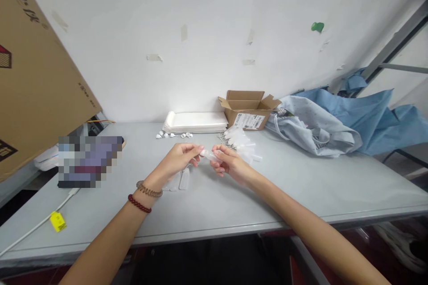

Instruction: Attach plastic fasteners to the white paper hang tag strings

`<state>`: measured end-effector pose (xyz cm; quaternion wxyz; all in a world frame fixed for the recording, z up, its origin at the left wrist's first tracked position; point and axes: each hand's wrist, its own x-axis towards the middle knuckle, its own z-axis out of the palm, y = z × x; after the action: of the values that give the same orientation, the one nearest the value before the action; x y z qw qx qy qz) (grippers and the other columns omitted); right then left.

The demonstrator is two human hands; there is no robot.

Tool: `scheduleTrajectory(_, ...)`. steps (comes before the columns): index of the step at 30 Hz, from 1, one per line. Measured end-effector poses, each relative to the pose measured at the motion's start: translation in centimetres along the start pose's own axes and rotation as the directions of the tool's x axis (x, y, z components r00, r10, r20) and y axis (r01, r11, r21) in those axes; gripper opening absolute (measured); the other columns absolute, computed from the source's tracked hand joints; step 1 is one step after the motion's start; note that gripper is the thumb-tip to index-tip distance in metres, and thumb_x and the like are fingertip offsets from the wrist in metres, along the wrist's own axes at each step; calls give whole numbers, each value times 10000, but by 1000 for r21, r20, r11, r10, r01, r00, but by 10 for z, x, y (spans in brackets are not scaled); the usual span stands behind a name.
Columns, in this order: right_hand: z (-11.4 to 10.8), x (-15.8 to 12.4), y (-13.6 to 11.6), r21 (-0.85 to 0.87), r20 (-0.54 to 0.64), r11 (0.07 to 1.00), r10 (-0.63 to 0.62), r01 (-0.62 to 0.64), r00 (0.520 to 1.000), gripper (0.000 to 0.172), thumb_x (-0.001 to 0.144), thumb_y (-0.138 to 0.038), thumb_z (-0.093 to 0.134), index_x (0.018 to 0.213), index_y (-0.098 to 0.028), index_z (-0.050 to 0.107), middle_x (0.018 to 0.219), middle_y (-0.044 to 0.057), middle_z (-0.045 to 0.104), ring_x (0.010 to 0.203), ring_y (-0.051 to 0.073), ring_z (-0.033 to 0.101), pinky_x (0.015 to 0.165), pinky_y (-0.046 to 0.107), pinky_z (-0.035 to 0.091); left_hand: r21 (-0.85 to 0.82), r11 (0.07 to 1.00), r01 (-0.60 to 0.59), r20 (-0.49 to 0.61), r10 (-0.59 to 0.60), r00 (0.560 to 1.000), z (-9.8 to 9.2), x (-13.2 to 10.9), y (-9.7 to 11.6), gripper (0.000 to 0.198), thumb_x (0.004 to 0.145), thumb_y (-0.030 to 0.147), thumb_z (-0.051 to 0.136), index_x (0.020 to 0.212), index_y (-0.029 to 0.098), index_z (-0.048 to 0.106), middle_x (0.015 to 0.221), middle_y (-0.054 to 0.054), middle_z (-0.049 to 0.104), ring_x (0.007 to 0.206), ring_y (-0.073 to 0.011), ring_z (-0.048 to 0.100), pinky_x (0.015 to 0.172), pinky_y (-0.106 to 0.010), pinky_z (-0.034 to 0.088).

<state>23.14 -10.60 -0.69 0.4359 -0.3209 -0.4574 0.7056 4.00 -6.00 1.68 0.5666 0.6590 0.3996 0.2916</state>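
My left hand (179, 160) and my right hand (227, 162) meet above the middle of the grey table (234, 200), both pinched on a small clear plastic bottle (209, 155) held between them. The left fingertips grip its white end, the right fingers wrap its body. Two similar clear bottles (180, 180) lie on the table just under my left hand. A heap of more clear bottles (240, 140) sits behind my right hand. Several small white caps (174, 135) lie further back.
A stack of white trays (197, 122) and an open cardboard box (249, 109) stand by the wall. Blue cloth (334, 124) is piled at the right. A large cardboard box (36, 75) leans at the left, beside a blurred object (88, 160) and a white cable with yellow tag (57, 221).
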Motion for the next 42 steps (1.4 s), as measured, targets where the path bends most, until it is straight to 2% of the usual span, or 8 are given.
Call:
scheduleTrajectory(5, 1, 0, 0, -10, -12, 1000, 22, -22, 1000, 291, 825, -438, 589, 910, -232, 403, 613, -62, 434, 480, 68, 322, 509, 213, 288, -6, 1000, 31, 22, -31, 999, 1, -1, 1, 357, 764, 479, 641, 672, 135, 613, 671, -21, 594, 558, -111, 528, 520, -238, 448)
scheduleTrajectory(11, -1, 0, -1, -2, -38, 999, 44, -44, 998, 297, 814, -436, 598, 894, -232, 398, 608, -64, 431, 467, 65, 314, 493, 206, 277, 67, 995, -69, 13, 68, 998, 3, -1, 3, 272, 756, 406, 667, 810, 139, 671, 705, -27, 629, 645, -141, 586, 672, -289, 486)
scheduleTrajectory(16, -4, 2, 2, 33, -45, 998, 63, -62, 997, 290, 804, -422, 614, 892, -230, 415, 600, -66, 412, 455, 60, 311, 477, 197, 271, 79, 983, -167, -10, 169, 986, 4, 1, 1, 224, 712, 334, 714, 839, 153, 683, 909, -68, 672, 856, -198, 615, 808, -326, 480)
scheduleTrajectory(20, -4, 2, 1, 54, -26, 997, 64, -62, 998, 287, 808, -416, 615, 881, -229, 410, 595, -68, 402, 452, 59, 299, 470, 192, 262, 66, 985, -160, 13, 159, 987, 2, 0, 1, 253, 704, 343, 723, 866, 153, 681, 1013, -92, 662, 957, -229, 605, 837, -334, 479)
scheduleTrajectory(22, -4, 2, 1, 57, -19, 997, 61, -59, 998, 283, 818, -416, 607, 878, -229, 404, 593, -69, 401, 454, 60, 293, 471, 193, 258, 60, 990, -126, 31, 124, 992, 3, 0, 2, 285, 735, 392, 692, 894, 156, 676, 1021, -90, 660, 923, -216, 618, 831, -338, 488)
scheduleTrajectory(28, -3, 2, 1, 54, -34, 997, 62, -60, 997, 287, 815, -421, 609, 873, -227, 406, 591, -70, 395, 452, 63, 290, 470, 199, 253, 182, 982, -58, -6, 60, 998, 6, -1, 2, 359, 798, 487, 585, 698, 143, 608, 682, -39, 628, 624, -164, 604, 633, -296, 497)
scheduleTrajectory(37, -4, 2, -2, 97, -20, 993, 72, -70, 997, 288, 826, -417, 597, 845, -225, 383, 578, -80, 362, 441, 56, 252, 459, 194, 232, 178, 969, -172, 26, 170, 985, 10, -5, 8, 272, 813, 423, 584, 861, 161, 640, 808, -26, 612, 723, -148, 559, 692, -269, 455)
scheduleTrajectory(42, -4, 2, -2, 78, -27, 996, 52, -50, 998, 297, 821, -449, 581, 858, -230, 384, 568, -80, 366, 436, 69, 286, 459, 207, 261, 222, 956, -194, 31, 192, 981, 12, -4, 7, 298, 843, 437, 539, 747, 161, 598, 749, -18, 593, 701, -145, 554, 691, -269, 445)
